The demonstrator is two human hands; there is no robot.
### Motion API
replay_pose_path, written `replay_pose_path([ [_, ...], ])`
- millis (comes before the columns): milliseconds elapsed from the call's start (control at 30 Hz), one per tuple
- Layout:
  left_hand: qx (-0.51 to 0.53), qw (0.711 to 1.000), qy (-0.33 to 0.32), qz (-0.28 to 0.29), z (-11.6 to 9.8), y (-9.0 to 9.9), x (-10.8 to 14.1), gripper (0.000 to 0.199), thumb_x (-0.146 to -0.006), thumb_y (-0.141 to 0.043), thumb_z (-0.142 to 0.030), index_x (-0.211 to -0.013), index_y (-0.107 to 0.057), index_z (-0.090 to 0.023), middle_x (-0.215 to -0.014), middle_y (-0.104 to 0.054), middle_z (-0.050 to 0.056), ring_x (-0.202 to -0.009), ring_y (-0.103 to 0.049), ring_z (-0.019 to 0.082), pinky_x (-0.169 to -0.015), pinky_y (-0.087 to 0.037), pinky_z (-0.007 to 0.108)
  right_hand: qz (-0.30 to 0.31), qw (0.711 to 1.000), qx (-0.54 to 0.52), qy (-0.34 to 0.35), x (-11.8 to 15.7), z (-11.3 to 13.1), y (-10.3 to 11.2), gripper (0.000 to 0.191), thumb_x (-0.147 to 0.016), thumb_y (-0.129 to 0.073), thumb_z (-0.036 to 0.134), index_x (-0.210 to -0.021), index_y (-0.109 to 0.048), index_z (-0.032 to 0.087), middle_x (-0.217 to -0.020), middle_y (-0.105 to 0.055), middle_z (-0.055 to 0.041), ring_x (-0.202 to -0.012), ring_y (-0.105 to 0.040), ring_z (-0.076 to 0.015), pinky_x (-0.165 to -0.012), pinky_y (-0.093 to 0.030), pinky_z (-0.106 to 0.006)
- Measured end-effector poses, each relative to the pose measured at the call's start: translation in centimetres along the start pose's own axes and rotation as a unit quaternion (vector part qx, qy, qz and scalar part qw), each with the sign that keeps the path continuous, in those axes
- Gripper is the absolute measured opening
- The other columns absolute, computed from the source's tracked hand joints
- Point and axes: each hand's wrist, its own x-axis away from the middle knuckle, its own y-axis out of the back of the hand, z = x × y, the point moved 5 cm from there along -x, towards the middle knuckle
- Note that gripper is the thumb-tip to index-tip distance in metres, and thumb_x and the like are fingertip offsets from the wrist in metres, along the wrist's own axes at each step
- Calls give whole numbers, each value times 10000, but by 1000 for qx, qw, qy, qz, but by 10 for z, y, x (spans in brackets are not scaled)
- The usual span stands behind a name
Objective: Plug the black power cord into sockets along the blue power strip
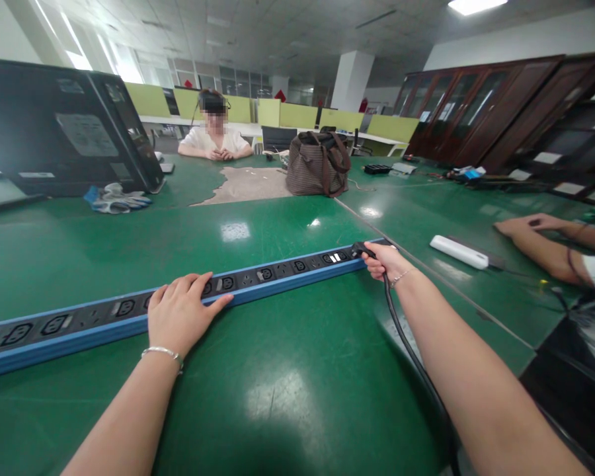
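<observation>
A long blue power strip (277, 277) with a black face and several sockets lies slantwise across the green table (287, 344). My left hand (181, 307) rests over its middle part, fingers on the top and thumb spread along the near edge. At the strip's right end my right hand (381, 260) grips a black plug (359, 250), which is at a socket there; how deep it sits cannot be seen. From the plug a black cable (409, 344) hangs down below my right forearm.
A black computer case (74, 132) and gloves (116, 198) are at the left. Behind the strip stands a brown bag (317, 165). A white power strip (459, 252) lies at the right, near another person's arms (540, 244). One person (215, 139) sits opposite.
</observation>
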Motion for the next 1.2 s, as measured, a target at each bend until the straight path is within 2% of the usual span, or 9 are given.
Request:
replay_pose_path([
  [500, -28, 999, 1, 30, 0, 1, -1, 649, -814, -329, -658, -1262, -526, -231, -1244, -585, 110, -1129, -522, 316, -983, -321, 455, -63, 995, 77, 6, -3, 1, -4, 388, -959, -297, 382, -624, -374, 203, -295, -244, 95, -235, -203, -49, -314, -115, -186],
  [767, -25, 999, -5, 33, -1, 2, -1, 669, -822, -302, -660, -1268, -519, -211, -1241, -583, 125, -1119, -524, 334, -973, -327, 471, -54, 996, 77, 3, 3, -3, -8, 393, -963, -277, 379, -625, -371, 203, -297, -239, 96, -245, -200, -49, -321, -122, -187],
  [1200, -24, 999, 4, 34, 2, 0, -2, 637, -811, -328, -657, -1280, -505, -264, -1247, -579, 109, -1130, -521, 318, -991, -316, 459, -34, 996, 83, -12, 0, -3, -7, 399, -962, -254, 405, -628, -351, 210, -303, -227, 98, -248, -187, -52, -320, -123, -186],
])
